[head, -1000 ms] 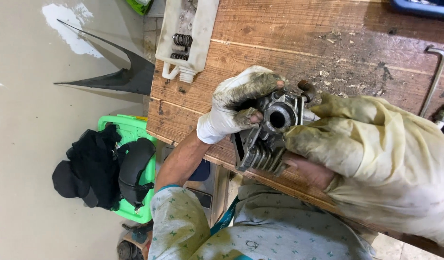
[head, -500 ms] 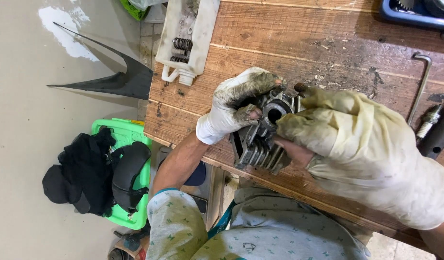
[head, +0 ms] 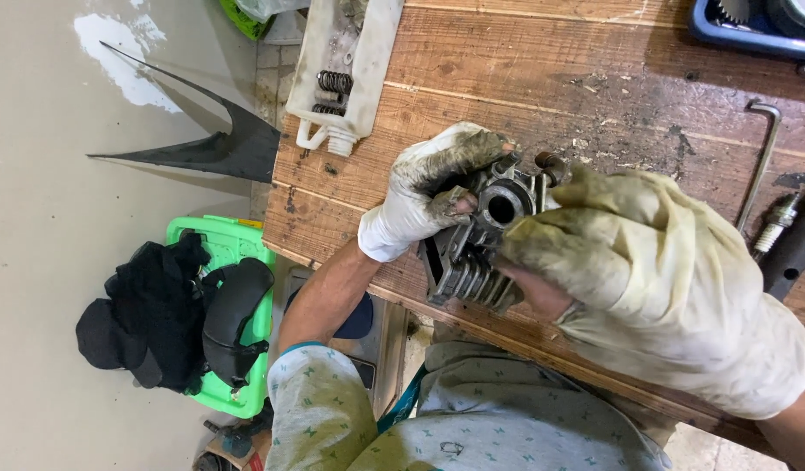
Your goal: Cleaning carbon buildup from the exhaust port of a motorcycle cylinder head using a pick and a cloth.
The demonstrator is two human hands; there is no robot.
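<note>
Both gloved hands clenched on finned engine cylinder (head: 477, 249): left hand (head: 433, 187) grip up top, right hand (head: 655, 279) alongside, above wooden surface (head: 525, 78).

Single head-worn view: looks steeply down, close over the wooden workbench (head: 525, 78); floor (head: 45, 262) at left, wearer's patterned shirt (head: 472, 427) at near edge.

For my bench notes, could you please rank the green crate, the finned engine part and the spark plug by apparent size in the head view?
1. Green crate, partly covered.
2. Finned engine part, though nearer the camera.
3. Spark plug.
</note>
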